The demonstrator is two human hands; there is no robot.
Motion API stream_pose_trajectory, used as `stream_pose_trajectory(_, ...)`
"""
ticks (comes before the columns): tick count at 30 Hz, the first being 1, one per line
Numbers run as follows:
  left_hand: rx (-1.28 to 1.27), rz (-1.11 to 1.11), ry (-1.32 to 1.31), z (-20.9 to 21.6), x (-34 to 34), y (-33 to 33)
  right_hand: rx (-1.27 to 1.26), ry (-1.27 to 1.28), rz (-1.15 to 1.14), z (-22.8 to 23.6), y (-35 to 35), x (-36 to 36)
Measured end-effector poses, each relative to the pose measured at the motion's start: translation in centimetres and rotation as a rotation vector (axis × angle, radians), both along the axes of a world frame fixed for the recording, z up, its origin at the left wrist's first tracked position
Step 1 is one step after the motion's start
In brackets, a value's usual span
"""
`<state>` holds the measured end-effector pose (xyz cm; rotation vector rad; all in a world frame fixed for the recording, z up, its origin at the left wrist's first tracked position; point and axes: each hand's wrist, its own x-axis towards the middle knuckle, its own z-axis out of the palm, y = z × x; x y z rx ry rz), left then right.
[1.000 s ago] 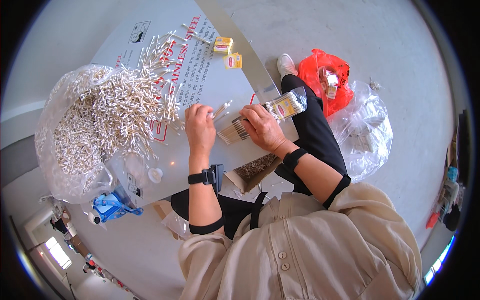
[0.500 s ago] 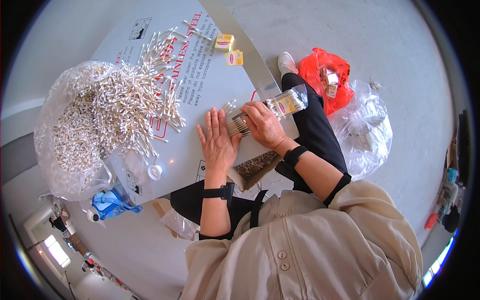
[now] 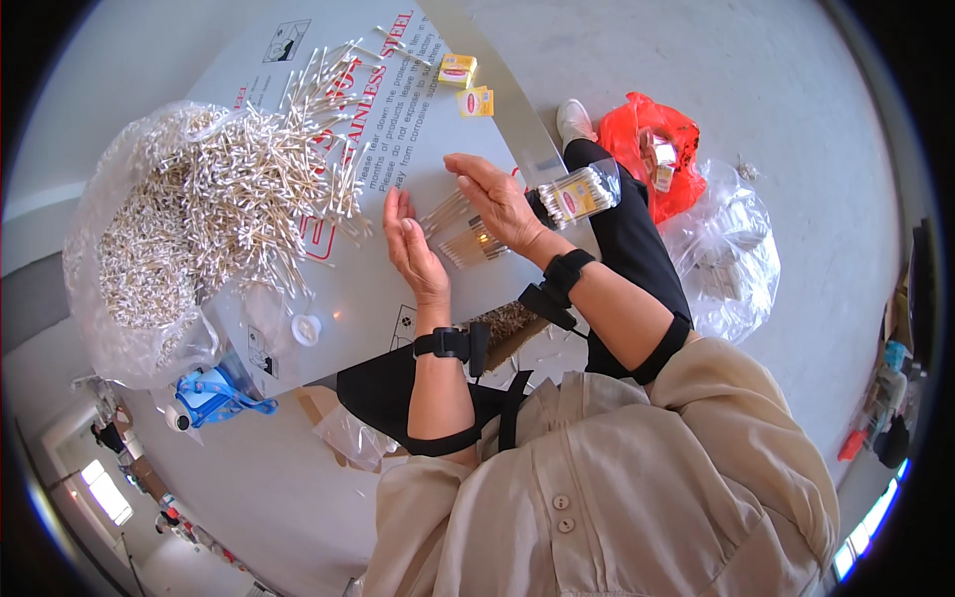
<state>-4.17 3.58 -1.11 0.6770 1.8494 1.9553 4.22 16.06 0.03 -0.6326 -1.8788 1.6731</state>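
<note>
My left hand [image 3: 415, 254] stands on its edge over the table, fingers stretched out and holding nothing. Opposite it, my right hand [image 3: 500, 207] is held with straight fingers, palm toward the left one. Between them lie a few loose cotton swabs [image 3: 445, 213]. Just nearer to me is a clear packet of cotton swabs [image 3: 472, 246], partly under my right hand. Beyond my right wrist, another clear packet with a yellow label [image 3: 575, 197] lies at the table's edge. A large heap of cotton swabs [image 3: 239, 189] spills from a clear plastic bag [image 3: 90, 289] on the left.
Two small yellow cards or boxes [image 3: 458, 70] lie on the film-covered table [image 3: 383, 289] at the far edge. An open cardboard box [image 3: 512, 348] holds swabs below the near edge. A red bag [image 3: 676, 199] and a clear bag [image 3: 731, 264] rest on the floor at right.
My left hand has lifted from lying flat and turned on its edge. My right hand has moved up and left off the packet, its fingers now straightened.
</note>
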Motion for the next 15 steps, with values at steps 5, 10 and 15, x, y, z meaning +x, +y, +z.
stream_pose_trajectory(5,0.05,-0.053,-0.024,0.3,1.3,-0.1,-0.111,0.029,0.0,-1.0,-1.9,2.0)
stream_pose_trajectory(10,0.124,0.012,-0.113,0.4,2.6,-0.5,-0.257,0.048,-0.112,-0.7,-3.1,3.4)
stream_pose_trajectory(15,0.109,0.027,-0.111,0.2,2.9,-0.2,-0.122,0.081,-0.15,-0.6,-3.9,2.8)
